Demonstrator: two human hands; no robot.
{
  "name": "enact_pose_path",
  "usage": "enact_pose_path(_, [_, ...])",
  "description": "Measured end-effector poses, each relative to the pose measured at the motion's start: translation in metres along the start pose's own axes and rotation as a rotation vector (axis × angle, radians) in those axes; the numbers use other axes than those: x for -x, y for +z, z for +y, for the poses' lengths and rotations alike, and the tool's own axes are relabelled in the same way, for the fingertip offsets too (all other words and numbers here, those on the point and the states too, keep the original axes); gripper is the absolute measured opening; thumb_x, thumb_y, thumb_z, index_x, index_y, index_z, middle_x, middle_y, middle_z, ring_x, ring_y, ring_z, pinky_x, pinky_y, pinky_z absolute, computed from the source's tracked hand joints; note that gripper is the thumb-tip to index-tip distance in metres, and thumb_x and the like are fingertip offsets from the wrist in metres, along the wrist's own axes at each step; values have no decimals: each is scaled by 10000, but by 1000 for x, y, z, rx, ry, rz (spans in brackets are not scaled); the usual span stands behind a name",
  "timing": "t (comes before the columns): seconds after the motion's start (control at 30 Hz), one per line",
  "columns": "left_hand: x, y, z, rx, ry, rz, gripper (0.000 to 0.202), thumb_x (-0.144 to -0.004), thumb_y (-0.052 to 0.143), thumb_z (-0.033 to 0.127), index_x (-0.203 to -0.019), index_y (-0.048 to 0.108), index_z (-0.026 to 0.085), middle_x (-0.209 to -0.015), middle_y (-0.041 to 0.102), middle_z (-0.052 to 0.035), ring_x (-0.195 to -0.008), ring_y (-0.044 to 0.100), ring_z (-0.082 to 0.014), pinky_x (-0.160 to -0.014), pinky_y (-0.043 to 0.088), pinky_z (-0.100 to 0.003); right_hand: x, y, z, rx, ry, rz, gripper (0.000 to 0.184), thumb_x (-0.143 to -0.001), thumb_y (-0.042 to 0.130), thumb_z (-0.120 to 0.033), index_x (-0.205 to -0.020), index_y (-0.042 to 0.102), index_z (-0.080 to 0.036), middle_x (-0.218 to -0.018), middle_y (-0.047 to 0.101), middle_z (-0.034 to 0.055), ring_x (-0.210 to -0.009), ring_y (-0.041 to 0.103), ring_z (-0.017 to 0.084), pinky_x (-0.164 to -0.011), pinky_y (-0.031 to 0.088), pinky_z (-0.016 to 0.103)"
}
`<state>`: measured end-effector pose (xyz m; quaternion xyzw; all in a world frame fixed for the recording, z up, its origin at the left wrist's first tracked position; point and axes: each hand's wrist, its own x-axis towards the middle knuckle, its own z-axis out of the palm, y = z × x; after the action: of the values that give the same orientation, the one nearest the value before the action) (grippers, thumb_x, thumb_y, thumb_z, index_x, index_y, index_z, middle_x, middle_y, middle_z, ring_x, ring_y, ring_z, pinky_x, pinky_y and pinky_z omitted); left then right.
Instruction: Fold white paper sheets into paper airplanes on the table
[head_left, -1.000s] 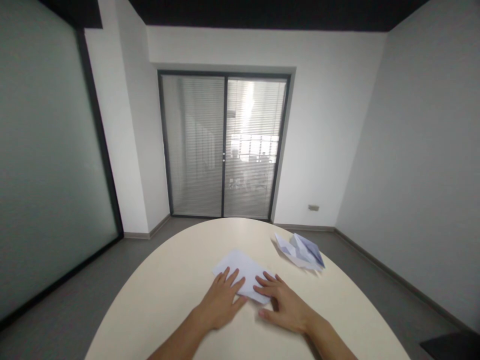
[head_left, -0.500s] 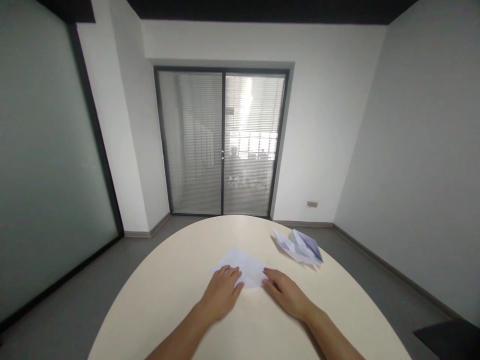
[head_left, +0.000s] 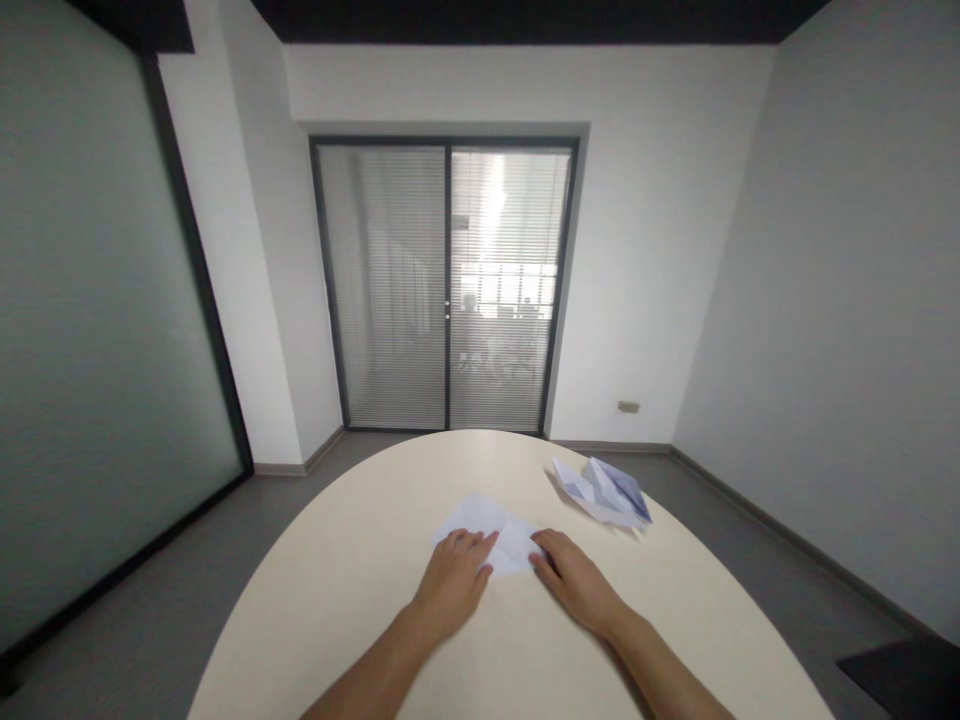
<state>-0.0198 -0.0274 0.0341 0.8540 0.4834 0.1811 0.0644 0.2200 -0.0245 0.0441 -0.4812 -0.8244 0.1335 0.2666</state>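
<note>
A folded white sheet of paper [head_left: 514, 545] lies flat on the round table, with its far corner pointing away from me. My left hand [head_left: 456, 580] rests over its left part, palm down, the index finger stretched out across the paper and the thumb at the near edge. At the right corner, my right hand [head_left: 574, 580] has its fingers and thumb curled around the paper's edge. What lies under the left fingers is hidden.
A crumpled, folded white paper shape [head_left: 606, 492] stands near the far right edge of the cream round table [head_left: 352, 560]. A dark flat object [head_left: 907, 670] is at the lower right. Glass doors with blinds [head_left: 446, 290] are beyond the table.
My left index finger has stretched out further to the right over the paper. The right hand stays at the right corner, and the view has shifted slightly.
</note>
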Motion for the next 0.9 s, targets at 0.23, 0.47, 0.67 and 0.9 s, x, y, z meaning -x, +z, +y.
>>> enact_pose_path(0.23, [0,-4,6,-2,-12,-4,462,-970,406,305,-1424,486,296,-1414,537,-48,-1279,440,-264,-1092,346,-427,-1,-1,2,30,37,4,347,-962,372,-398,-1078,632,-199,-1093,669,111,-1045,583,262,-959,440,398])
enact_pose_path(0.47, [1,0,9,-10,10,41,385,-989,406,335,-1319,599,293,-1369,568,-60,-1247,460,-262,-1069,366,-428,0,-3,-2,90,4,63,376,-931,425,-323,-1198,660,-200,-1237,643,113,-1164,547,269,-1036,412,421])
enact_pose_path(0.67, [6,-5,17,-47,66,39,355,-980,449,383,-1284,611,297,-1221,601,-79,-1155,496,-265,-1017,390,-419,10,-2,-18,102,-40,-76,427,-962,418,-416,-1271,652,-237,-1316,630,101,-1228,529,277,-1077,374,441])
enact_pose_path(0.9, [11,-15,29,-60,120,11,330,-961,478,411,-1214,636,271,-1168,595,-85,-1128,524,-268,-1023,393,-417,13,0,-12,126,71,-205,554,-979,356,-517,-1471,432,-274,-1557,379,65,-1466,252,318,-1181,152,566])
